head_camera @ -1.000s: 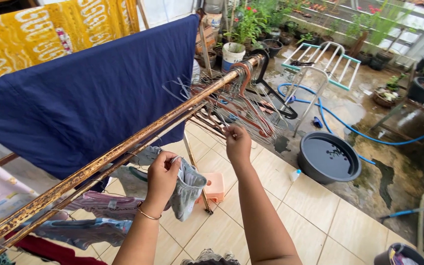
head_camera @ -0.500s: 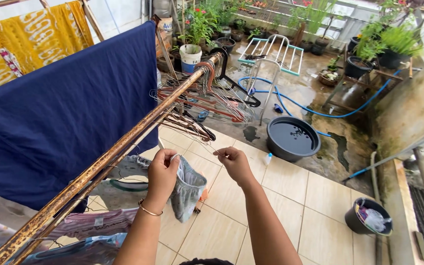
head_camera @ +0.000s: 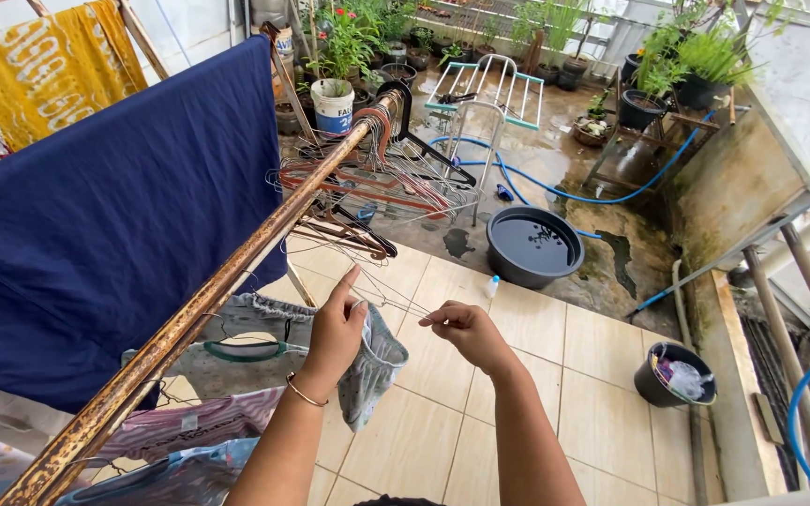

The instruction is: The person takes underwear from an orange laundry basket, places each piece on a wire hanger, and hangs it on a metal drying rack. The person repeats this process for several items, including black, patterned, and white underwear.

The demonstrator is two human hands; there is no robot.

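1. Grip: the left hand (head_camera: 335, 328) clenches a small grey cloth (head_camera: 372, 370) together with one end of a thin wire hanger (head_camera: 391, 302); the right hand (head_camera: 461, 328) pinches the hanger's other end between thumb and fingers. Cloth and hanger sit between the hands, just beside the rusty pole (head_camera: 189, 328), above the tiled floor (head_camera: 536, 375).

2. Slip risk: the wire is thin and the right-hand pinch is light, so I judge the hanger could twist free and drop to the floor.

3. Cloth risk: most of the cloth hangs loose below the left hand. If that grip eases while the wire is threaded through, the cloth could fall onto the tiles, which look wet farther out near the black basin (head_camera: 529, 245).

4. Snag risk: other wire hangers (head_camera: 377, 187) crowd the pole close by, and a hook could catch among them and tangle.

5. Stain risk: the pole is heavily rusted, so fabric brushing it could pick up marks; the blue sheet (head_camera: 114, 215) already drapes a line beside it.
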